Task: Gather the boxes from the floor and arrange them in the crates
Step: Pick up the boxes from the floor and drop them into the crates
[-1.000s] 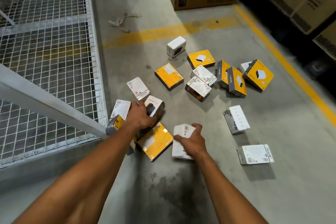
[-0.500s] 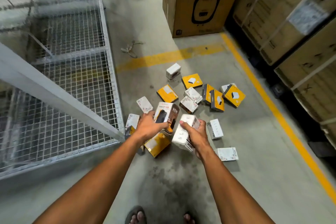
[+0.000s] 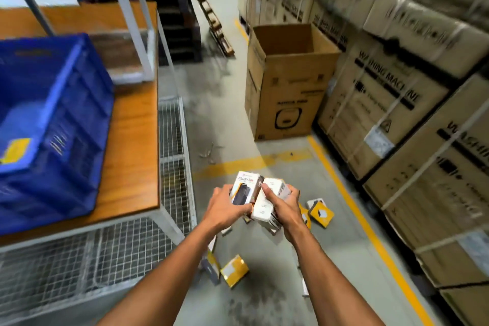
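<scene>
Stacked cartons [image 3: 397, 92] are seen at right, a blue crate [image 3: 53, 124] on a wooden table [image 3: 132, 145] at left. Yellow boxes [image 3: 234, 270] lie on the near floor. A printed box [image 3: 244, 189] is gripped by the left hand [image 3: 225, 209]; a white box [image 3: 267, 201] by the right hand [image 3: 284, 206].

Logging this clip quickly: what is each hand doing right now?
Left hand: grips a box with a dark picture.
Right hand: grips a white box.
</scene>
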Available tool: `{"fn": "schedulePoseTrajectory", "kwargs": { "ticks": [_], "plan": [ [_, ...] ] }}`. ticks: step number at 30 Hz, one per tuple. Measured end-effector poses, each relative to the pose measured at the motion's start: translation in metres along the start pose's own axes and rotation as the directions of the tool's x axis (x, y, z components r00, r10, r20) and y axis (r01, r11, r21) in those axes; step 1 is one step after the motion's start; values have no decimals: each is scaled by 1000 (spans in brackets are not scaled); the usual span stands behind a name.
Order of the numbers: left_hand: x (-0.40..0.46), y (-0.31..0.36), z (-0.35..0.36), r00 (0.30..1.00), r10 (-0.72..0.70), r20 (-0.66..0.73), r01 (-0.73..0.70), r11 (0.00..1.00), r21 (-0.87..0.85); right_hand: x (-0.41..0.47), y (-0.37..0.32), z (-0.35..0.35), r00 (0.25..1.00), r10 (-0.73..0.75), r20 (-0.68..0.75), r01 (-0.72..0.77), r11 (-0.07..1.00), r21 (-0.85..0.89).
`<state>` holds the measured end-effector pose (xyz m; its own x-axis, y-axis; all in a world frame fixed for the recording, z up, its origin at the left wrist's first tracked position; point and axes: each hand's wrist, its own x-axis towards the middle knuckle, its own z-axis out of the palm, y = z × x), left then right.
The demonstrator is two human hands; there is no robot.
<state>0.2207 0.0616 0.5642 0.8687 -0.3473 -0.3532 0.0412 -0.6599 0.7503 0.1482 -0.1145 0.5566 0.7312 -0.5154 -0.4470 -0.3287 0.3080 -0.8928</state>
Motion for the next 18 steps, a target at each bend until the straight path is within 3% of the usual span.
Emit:
{"fn": "schedulePoseTrajectory", "kwargs": {
  "ticks": [5,9,18],
  "plan": [
    [-34,82,-92,995,77,-69,-78,997,-15,-48,-112,30,997,15,70,-22,995,101],
    [-61,121,-155,987,125,-98,-125,992,3,-92,-183,56,963,-12,270,-41,981,191],
    [-126,167,-266,969,122,-214,-143,986,-82,-146,-266,113,877,-44,479,-96,960,265]
  ]
}}
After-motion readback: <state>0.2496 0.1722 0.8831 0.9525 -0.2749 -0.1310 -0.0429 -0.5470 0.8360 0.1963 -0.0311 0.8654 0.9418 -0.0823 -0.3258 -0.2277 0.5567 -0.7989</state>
